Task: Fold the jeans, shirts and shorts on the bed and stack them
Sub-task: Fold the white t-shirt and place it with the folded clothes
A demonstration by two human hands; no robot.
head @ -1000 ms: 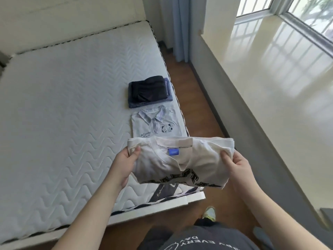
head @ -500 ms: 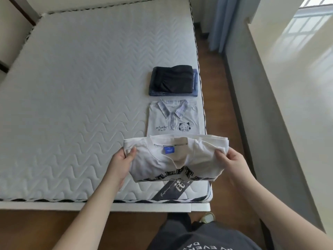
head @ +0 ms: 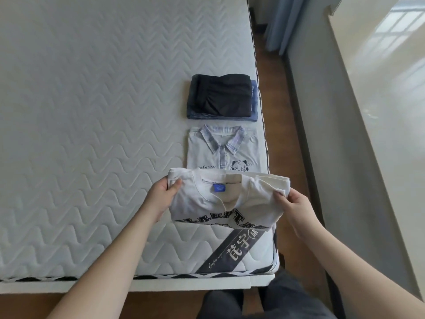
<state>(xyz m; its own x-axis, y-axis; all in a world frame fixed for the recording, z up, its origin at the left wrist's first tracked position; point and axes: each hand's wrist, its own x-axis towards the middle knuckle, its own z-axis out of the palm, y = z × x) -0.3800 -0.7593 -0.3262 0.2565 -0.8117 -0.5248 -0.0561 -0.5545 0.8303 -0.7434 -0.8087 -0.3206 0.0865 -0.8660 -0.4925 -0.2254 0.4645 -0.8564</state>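
Both hands hold a folded white shirt (head: pixel 220 201) over the mattress (head: pixel 92 134).

Home bedroom. Bare quilted mattress (head: pixel 92 111) on white bed frame (head: pixel 184 284), grey brand sash (head: pixel 232 252) across mattress corner. Folded clothes on bed: dark shorts on jeans stack (head: pixel 220 97), collared shirt (head: pixel 225 153) just beside it. Wood floor (head: pixel 276 93) beside bed. Blue curtain (head: pixel 276 21) in far corner. Glossy cream window ledge (head: pixel 379 111) at right, reflecting window panes.
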